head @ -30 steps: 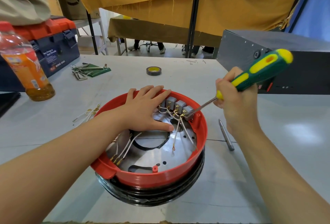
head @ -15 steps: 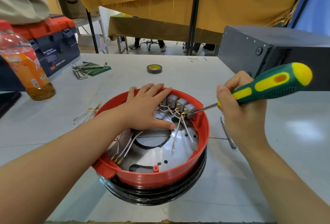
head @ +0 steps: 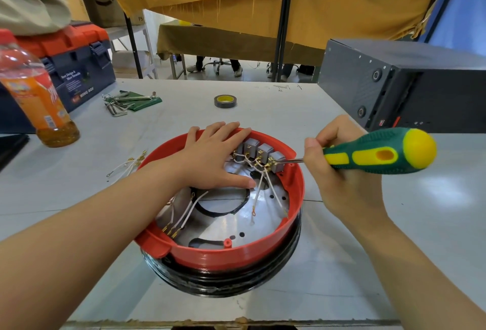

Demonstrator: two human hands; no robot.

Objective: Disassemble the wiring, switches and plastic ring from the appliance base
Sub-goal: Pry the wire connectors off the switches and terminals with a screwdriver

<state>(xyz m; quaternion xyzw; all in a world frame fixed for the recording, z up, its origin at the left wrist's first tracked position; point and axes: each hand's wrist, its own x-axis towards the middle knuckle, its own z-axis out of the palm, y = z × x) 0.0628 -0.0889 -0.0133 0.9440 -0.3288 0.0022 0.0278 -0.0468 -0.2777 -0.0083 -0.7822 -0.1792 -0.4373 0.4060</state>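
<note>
The round appliance base with its red plastic ring [head: 236, 252] over a black rim sits mid-table, near edge; four small grey switches [head: 260, 154] line the ring's far inner wall, thin white wires [head: 263, 185] trailing from them onto the shiny metal plate inside; more wires on the left side are partly hidden under the forearm. The left hand [head: 215, 156] lies flat, fingers straight, over the far rim and plate, gripping nothing. The right hand [head: 339, 172] is wrapped round a green-and-yellow screwdriver [head: 378, 154]; its tip meets the rightmost switch, exact contact hard to make out. Further out: loose white leads [head: 126, 165] left of the base, a tape roll [head: 225, 101] far, an orange drink bottle [head: 34, 93] cut off at the left.
</note>
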